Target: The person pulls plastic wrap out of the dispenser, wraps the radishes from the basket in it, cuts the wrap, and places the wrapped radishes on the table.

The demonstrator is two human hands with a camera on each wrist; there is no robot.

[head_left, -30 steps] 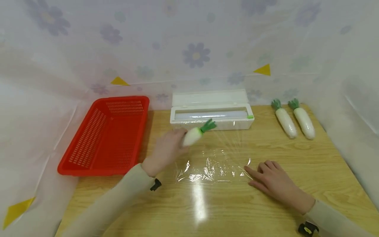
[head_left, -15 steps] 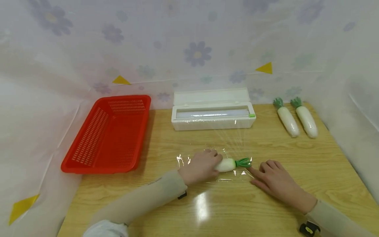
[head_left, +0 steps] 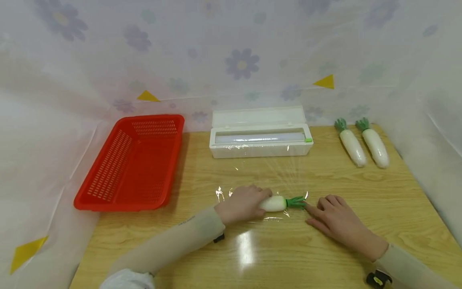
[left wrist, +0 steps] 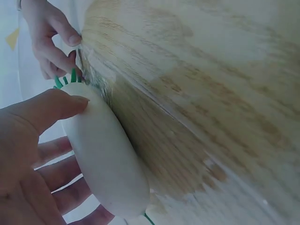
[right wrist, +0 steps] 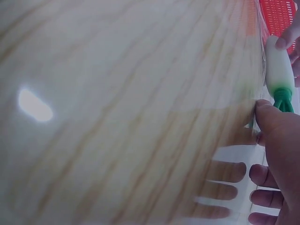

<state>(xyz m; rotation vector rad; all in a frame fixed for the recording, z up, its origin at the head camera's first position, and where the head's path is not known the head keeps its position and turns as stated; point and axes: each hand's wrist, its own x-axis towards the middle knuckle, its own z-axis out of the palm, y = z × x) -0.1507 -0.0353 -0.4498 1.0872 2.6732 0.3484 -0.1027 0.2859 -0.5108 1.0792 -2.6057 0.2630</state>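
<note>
A white radish [head_left: 274, 204] with a green top lies on a sheet of clear plastic wrap [head_left: 272, 219] on the table. My left hand [head_left: 243, 204] grips its body, thumb on one side and fingers round the other, as the left wrist view shows. The rounded lower end of the radish [left wrist: 110, 164] shows bare there. My right hand [head_left: 341, 222] rests at the right edge of the wrap, fingertips touching it close to the leaves. In the right wrist view, the thumb and fingers of the right hand [right wrist: 281, 154] stand apart along the film edge.
The wrap runs back to a white dispenser box [head_left: 261, 151] with its lid up and a film roll [head_left: 260, 138] inside. Left of it stands a red plastic basket [head_left: 173, 160]. Two white radishes [head_left: 353, 148] [head_left: 375, 147] lie at the back right of the wooden table [head_left: 288, 257].
My left hand has carried the radish rightward and nearer, from above the film by the box down onto the wrap. The radish has turned level. The right hand has stayed at the wrap's edge.
</note>
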